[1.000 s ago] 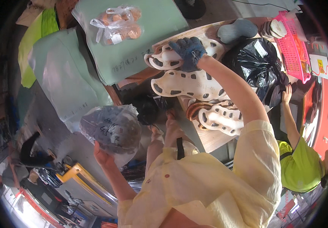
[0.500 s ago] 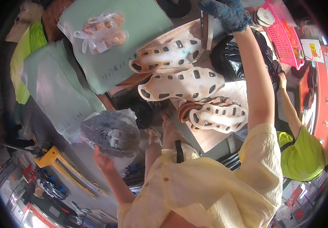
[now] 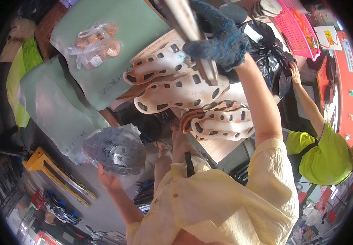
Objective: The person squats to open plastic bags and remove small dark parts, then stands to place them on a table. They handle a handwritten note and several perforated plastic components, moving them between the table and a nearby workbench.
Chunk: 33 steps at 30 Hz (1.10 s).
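My right hand (image 3: pixel 221 43), in a blue knitted glove, is closed around a long, pale, narrow piece (image 3: pixel 186 24) with a worn edge. It is tilted above the table, and motion blurs its far end. Below it lie three whitish sole-shaped plates with holes: the far plate (image 3: pixel 156 65), the middle plate (image 3: pixel 176 93) and the near plate (image 3: pixel 223 123), which rests on brown pieces. My bare left hand (image 3: pixel 109 177) grips the lower edge of a clear plastic bag (image 3: pixel 115 151) with dark contents and handwritten marks, beside the table.
Green sheets (image 3: pixel 123 24) carry a knotted bag of brownish pieces (image 3: pixel 96 45). At the right are black plastic bags (image 3: pixel 262 45), a pink basket (image 3: pixel 297 30) and a co-worker in a yellow-green shirt (image 3: pixel 325 157), hand by the bags. A yellow pallet jack (image 3: pixel 58 173) stands lower left.
My right hand has come nearer and to the left with the pale piece, which now tilts over the plates. My left hand still holds the bag. The whole view has shifted slightly.
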Available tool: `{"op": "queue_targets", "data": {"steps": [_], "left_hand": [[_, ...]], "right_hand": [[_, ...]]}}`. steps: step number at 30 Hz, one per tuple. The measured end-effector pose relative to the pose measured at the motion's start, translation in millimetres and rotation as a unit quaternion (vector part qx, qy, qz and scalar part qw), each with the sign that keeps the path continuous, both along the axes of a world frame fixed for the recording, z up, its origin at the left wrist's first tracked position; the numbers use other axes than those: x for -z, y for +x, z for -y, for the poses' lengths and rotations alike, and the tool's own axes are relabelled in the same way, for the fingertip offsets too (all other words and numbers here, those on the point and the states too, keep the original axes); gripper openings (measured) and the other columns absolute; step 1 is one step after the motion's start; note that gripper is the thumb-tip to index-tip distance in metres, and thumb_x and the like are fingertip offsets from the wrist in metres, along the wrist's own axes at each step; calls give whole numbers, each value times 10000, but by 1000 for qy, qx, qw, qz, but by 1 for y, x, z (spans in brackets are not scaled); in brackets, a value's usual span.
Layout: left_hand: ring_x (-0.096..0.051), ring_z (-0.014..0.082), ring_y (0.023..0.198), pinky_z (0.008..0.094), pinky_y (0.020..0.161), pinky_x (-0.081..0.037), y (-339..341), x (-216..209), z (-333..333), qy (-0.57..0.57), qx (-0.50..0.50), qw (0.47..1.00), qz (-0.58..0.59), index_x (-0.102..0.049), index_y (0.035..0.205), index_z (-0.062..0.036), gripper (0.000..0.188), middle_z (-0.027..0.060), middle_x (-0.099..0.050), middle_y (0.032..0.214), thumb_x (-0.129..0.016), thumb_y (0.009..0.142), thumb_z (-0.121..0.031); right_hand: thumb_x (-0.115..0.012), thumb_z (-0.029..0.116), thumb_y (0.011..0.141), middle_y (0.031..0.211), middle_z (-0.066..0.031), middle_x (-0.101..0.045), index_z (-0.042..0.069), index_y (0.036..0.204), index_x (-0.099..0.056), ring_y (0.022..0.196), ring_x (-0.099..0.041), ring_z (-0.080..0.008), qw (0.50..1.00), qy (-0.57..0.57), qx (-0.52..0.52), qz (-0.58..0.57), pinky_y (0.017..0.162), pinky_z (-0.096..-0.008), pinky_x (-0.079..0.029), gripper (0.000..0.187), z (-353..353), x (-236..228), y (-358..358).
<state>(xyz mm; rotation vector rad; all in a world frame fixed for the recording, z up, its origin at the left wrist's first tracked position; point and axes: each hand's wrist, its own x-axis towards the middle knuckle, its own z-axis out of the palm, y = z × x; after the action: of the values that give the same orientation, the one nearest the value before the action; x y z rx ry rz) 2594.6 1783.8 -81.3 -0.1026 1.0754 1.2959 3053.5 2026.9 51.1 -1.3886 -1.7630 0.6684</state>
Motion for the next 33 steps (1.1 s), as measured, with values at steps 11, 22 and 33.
{"op": "queue_targets", "data": {"steps": [11, 22, 33], "left_hand": [[-498, 251, 1082, 408, 917, -392, 13, -5, -5, -43, -26, 997, -56, -461, 1221, -33, 364, 88, -518, 1202, -425, 919, -235], [-521, 233, 1031, 387, 849, -435, 0, 2, 16, -110, -65, 979, -162, -506, 1154, -37, 325, 87, -545, 1134, -433, 920, -250], [-419, 303, 1179, 494, 994, -312, -12, 2, 42, 17, -17, 999, 25, -409, 1272, -14, 489, 137, -466, 1269, -535, 848, -223]], "right_hand": [[-706, 472, 608, 1035, -148, -595, 99, 1154, -536, 971, -561, -294, 947, -83, -97, 295, 845, -369, -434, 683, 45, 31, -20], [-628, 528, 659, 1009, -146, -605, 186, 1190, -517, 962, -583, -322, 920, -239, -145, 276, 813, -419, -451, 641, 30, 71, -30], [-610, 368, 726, 1295, 6, -446, 207, 1269, -435, 1176, -439, -208, 791, -65, -209, 572, 923, -483, -325, 593, -46, 151, -77]]}}
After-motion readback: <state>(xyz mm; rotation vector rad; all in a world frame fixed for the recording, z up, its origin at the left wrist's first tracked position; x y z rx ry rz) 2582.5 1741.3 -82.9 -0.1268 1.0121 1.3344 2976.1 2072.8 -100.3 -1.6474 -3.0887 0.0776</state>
